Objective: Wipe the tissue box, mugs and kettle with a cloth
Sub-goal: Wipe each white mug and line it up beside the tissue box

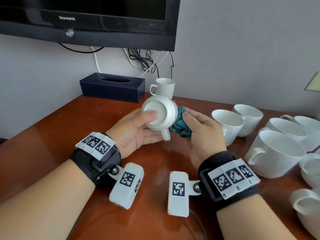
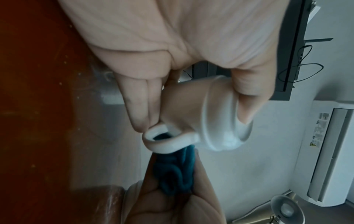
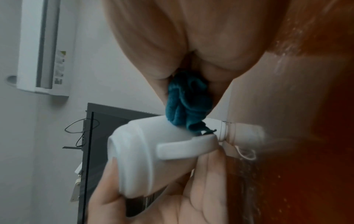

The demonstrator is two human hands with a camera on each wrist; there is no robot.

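Observation:
My left hand (image 1: 138, 129) grips a white mug (image 1: 160, 114) on its side above the table, base toward me, thumb on the base, handle pointing down. My right hand (image 1: 199, 129) holds a bunched teal cloth (image 1: 181, 124) pressed against the mug's side, close to the mouth. The left wrist view shows the mug (image 2: 206, 119), its handle and the cloth (image 2: 172, 171) behind it. In the right wrist view the cloth (image 3: 188, 103) meets the mug (image 3: 145, 151). A dark blue tissue box (image 1: 112, 87) stands at the back by the wall. No kettle shows.
Another white mug (image 1: 163, 87) stands upright behind the held one. Several white mugs (image 1: 277, 151) crowd the right side of the brown table (image 1: 52, 135). A black TV (image 1: 90, 19) hangs above, with cables (image 1: 147, 61) dangling to the table's back edge.

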